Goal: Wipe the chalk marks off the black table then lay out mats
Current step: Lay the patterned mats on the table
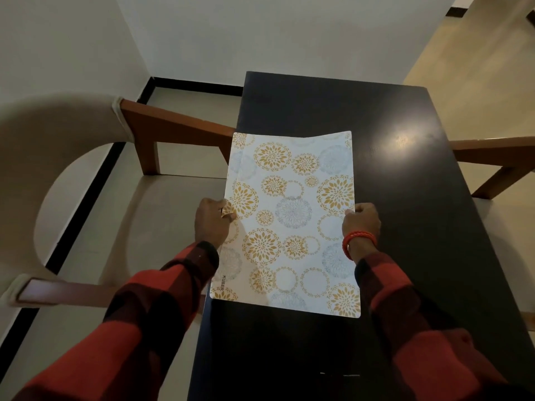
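Observation:
A white mat (292, 221) printed with gold and grey flower circles is held over the left half of the black table (419, 227). My left hand (212, 221) pinches the mat's left edge, thumb on top. My right hand (362, 219), with an orange band at the wrist, grips the mat's right edge. The mat's left edge reaches slightly past the table's left side. A faint pale smudge (401, 140) shows in the glare on the far right part of the table.
A beige chair with brown wooden legs (162, 131) stands to the left of the table. Another wooden chair leg (498, 169) sits at the right. White walls stand behind, and a tiled floor lies around the table.

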